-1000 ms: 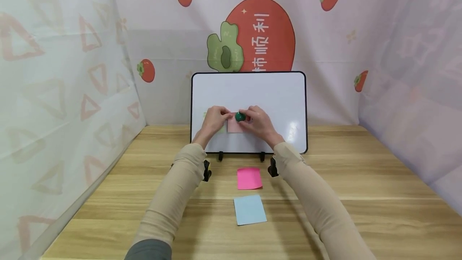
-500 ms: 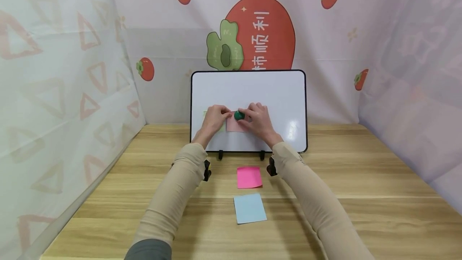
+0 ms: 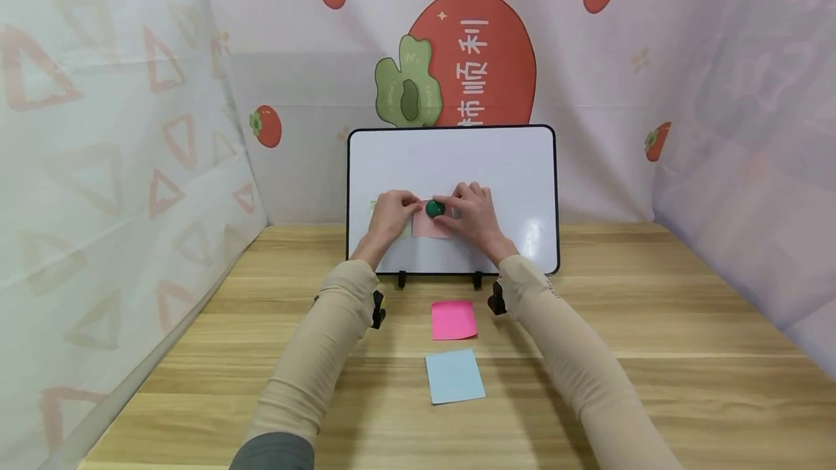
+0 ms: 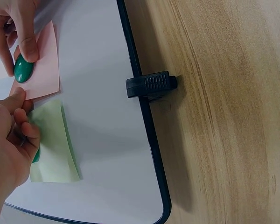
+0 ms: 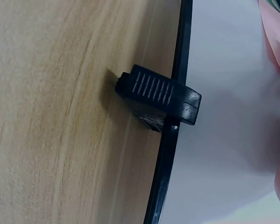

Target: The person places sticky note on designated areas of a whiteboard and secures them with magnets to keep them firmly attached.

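On the whiteboard [image 3: 451,158], my left hand [image 3: 390,216] pinches the upper left corner of a pale pink sticky note [image 3: 423,228] between thumb and fingers. My right hand [image 3: 478,216] holds a round green magnet [image 3: 435,209] by thumb and index finger, against the upper part of that note; its other fingers are raised. The left wrist view shows the magnet [image 4: 23,69] over the pink paper [image 4: 47,70]. Below it there, a light green sticky note [image 4: 53,140] is on the board, with a second green magnet [image 4: 36,156] mostly hidden behind my left hand [image 4: 9,144].
The board stands on black clip feet [image 4: 151,85] [image 5: 158,95] on the wooden table [image 3: 261,376]. Nearer to me lie a bright pink sticky note [image 3: 453,320] and a light blue one [image 3: 455,377]. Printed cloth [image 3: 294,35] hangs behind and at both sides.
The outer fingers of my right hand have lifted and spread slightly. The magnet and pale pink note keep their place on the board; the head view has shifted a little.
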### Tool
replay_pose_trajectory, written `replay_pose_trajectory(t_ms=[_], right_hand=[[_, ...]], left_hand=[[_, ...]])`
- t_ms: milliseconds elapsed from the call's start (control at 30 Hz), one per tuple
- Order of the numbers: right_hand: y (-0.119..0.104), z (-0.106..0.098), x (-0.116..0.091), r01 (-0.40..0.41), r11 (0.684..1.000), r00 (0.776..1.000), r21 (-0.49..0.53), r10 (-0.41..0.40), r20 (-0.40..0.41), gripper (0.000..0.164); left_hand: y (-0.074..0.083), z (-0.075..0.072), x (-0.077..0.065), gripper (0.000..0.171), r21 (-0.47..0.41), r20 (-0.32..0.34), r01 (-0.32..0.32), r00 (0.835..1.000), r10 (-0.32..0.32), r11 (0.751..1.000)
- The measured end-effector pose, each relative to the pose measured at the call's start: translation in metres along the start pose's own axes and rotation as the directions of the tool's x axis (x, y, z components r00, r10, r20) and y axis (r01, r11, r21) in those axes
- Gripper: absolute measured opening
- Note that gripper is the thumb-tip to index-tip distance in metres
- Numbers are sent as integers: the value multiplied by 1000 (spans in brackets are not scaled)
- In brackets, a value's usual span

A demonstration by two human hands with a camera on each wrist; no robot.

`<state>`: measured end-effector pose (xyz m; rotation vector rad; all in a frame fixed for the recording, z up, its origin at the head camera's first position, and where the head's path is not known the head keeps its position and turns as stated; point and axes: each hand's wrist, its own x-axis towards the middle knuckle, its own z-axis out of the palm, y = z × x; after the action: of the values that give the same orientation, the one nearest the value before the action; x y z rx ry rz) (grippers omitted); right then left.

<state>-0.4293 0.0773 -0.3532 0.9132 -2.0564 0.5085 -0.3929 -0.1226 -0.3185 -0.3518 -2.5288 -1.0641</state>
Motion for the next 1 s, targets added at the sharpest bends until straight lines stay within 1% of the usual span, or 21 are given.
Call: replay_pose_trajectory(t_ms=[267, 500, 733, 833, 933, 1000], right_hand=[[0, 0, -2, 22, 1000, 1000, -1, -22, -3, 47], [0, -5, -5, 56, 998, 998, -5, -56, -17, 48], [3, -17, -6, 40, 999, 999, -27, -40, 2, 44], [4, -23, -6, 32, 999, 999, -17, -32, 8, 42], [3, -27, -8, 37, 999, 999, -9, -37, 19, 44], [2, -28, -10, 44, 999, 998, -14, -43, 39, 45]], left_hand=[[-3, 1, -1, 19, 41, -20, -19, 1000, 20, 999], [-9, 0, -2, 29, 101, -27, -51, 998, 54, 994], [-10, -5, -6, 33, 61, -45, -88, 995, 91, 994], [-9, -8, -8, 33, 44, -30, -107, 994, 108, 993], [-8, -11, -11, 34, 29, 11, -112, 994, 112, 993], [-8, -12, -15, 35, 28, 45, -106, 993, 105, 994]])
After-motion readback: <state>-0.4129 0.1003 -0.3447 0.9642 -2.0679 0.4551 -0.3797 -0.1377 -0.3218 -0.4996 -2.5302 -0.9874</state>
